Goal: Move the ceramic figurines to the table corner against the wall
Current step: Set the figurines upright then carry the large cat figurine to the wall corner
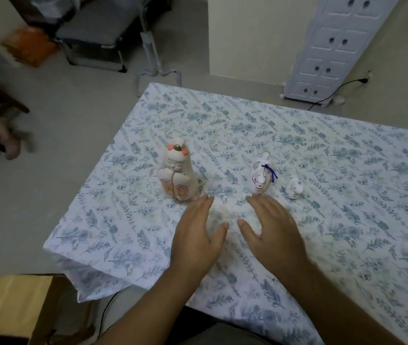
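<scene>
1. The tall doll figurine [176, 174] stands at centre frame, just beyond the left hand [198, 235], blocking that line
2. The rabbit figurine [261, 176] and the small figurine [294, 189] stand just beyond the right hand [276, 232]
3. A bare gap lies between doll and rabbit
4. The tablecloth [347, 150] toward the upper right of the frame is bare

Your left hand [198, 235] and right hand [274, 231] reach forward side by side, palms down — fingers [204, 204] loosely extended, thumbs turned inward and nearly meeting — both empty, forearms bare.
</scene>
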